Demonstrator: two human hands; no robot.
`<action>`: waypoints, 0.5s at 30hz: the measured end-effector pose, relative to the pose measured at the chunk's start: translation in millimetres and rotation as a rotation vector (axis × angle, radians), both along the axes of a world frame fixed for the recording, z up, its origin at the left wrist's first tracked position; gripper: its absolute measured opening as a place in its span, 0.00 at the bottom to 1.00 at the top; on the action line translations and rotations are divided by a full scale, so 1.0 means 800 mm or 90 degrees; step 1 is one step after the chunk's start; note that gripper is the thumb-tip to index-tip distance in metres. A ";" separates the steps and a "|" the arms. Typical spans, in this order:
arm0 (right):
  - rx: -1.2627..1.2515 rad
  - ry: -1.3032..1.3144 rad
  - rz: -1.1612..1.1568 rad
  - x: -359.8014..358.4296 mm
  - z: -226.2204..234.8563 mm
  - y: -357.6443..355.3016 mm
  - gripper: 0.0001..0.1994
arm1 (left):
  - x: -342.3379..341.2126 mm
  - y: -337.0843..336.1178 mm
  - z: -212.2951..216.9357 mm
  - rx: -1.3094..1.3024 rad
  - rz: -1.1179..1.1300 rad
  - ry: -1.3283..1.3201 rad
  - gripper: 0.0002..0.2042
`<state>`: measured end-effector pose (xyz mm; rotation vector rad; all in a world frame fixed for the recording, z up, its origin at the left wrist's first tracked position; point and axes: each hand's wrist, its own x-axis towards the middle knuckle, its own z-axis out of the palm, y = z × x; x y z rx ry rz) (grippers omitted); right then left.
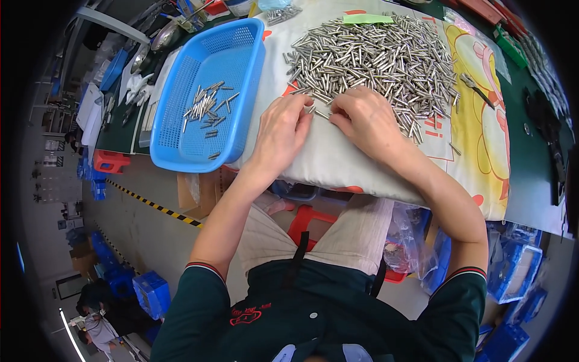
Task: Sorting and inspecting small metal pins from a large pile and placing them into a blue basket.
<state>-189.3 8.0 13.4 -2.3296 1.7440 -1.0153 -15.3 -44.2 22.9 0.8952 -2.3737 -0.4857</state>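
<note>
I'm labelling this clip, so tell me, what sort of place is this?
Probably a factory workshop: a heap of small cylindrical metal pieces lies on a cloth-covered table, a blue perforated plastic basket beside it holds similar ones, and yellow-and-black striped tape runs along the floor.

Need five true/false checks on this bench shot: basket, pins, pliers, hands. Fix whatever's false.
1. The blue perforated plastic basket stands left of the big pile of slim silvery metal pins. True.
2. The basket is empty. False: a small batch of silvery pins lies in it.
3. The dark-handled metal pliers lie left of the pile. False: they lie to its right.
4. The bare right hand is at the pile's near edge. True.
5. The bare left hand is inside the basket. False: it is outside, right of the basket, near the pile's near edge.
</note>
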 end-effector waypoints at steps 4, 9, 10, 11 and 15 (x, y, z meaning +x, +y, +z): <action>-0.002 0.086 0.011 0.003 0.000 0.002 0.06 | -0.003 -0.002 -0.002 -0.080 -0.014 0.013 0.11; -0.018 0.097 0.023 0.004 0.000 0.008 0.06 | -0.003 0.001 0.003 -0.115 -0.049 0.014 0.11; -0.015 0.091 0.035 0.003 0.000 0.008 0.06 | -0.002 0.002 0.004 -0.057 -0.050 0.036 0.10; -0.014 0.090 0.034 0.003 0.001 0.009 0.06 | -0.001 0.002 0.006 0.001 -0.052 0.059 0.09; 0.026 0.057 0.081 -0.006 0.022 0.017 0.04 | -0.009 0.009 0.011 0.175 -0.011 0.133 0.08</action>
